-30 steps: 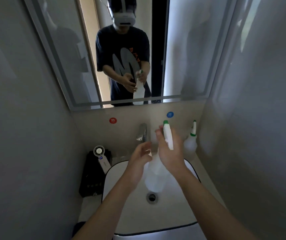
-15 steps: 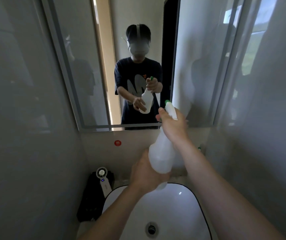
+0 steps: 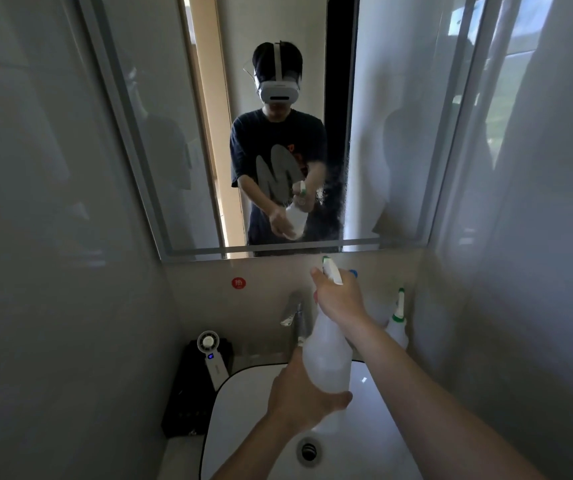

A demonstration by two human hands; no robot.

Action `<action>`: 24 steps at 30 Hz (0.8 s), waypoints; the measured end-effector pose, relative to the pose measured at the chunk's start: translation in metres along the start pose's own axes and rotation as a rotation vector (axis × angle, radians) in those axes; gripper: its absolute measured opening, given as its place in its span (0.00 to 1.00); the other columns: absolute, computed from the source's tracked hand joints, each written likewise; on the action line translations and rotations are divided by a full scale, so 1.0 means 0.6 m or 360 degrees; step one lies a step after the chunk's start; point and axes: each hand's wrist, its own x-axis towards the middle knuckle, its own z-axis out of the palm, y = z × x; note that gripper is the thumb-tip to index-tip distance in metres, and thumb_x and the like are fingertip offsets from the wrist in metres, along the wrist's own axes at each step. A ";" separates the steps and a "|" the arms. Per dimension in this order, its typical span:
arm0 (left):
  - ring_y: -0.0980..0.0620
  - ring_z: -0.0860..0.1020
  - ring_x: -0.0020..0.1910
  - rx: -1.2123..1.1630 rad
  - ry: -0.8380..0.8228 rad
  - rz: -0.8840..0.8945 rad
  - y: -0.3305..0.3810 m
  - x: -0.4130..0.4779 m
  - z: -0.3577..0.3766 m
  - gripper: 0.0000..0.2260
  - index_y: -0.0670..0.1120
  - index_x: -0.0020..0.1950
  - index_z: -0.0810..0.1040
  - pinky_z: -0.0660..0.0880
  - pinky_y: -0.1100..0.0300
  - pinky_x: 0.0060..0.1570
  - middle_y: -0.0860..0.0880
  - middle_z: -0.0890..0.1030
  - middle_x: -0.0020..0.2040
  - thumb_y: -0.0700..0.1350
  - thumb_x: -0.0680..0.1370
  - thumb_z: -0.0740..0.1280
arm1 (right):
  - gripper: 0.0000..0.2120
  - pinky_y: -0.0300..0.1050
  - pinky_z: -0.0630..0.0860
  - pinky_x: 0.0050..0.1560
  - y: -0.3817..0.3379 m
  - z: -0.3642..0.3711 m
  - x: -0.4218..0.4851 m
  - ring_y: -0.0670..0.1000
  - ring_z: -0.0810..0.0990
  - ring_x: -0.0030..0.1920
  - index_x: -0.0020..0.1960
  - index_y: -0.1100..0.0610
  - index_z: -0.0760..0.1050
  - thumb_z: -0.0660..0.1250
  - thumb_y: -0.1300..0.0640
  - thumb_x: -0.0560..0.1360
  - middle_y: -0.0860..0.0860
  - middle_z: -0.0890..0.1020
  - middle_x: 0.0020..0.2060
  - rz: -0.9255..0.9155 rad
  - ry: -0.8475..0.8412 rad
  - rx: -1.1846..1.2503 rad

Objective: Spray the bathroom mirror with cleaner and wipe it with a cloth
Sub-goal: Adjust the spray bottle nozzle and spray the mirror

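A white translucent spray bottle [image 3: 326,355] with a white and green nozzle is held over the sink, tilted with the nozzle toward the mirror [image 3: 181,133]. My right hand [image 3: 340,299] grips the bottle's neck at the trigger. My left hand [image 3: 298,400] cups and holds the bottle's base from below. A patch of fine spray droplets [image 3: 333,192] shows on the mirror's lower middle, over the dark door reflection. I see no cloth in view.
A white sink basin [image 3: 243,410] with a drain [image 3: 308,452] lies below my hands. A chrome tap [image 3: 293,311] stands behind it. A second spray bottle [image 3: 397,323] stands at the right wall. A black case with a small white handheld fan [image 3: 210,358] sits left of the sink.
The bottle and my right hand came down from in front of the mirror's lower edge to below it. Spray droplets now show on the mirror. My view shifted slightly downward.
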 end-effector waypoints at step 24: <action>0.56 0.82 0.51 0.0304 -0.0282 0.0377 0.137 0.015 0.123 0.43 0.60 0.68 0.71 0.83 0.54 0.48 0.60 0.82 0.56 0.68 0.54 0.75 | 0.18 0.52 0.81 0.41 0.025 -0.241 0.023 0.58 0.83 0.34 0.36 0.55 0.76 0.64 0.39 0.66 0.53 0.81 0.29 0.0060 0.0695 0.0096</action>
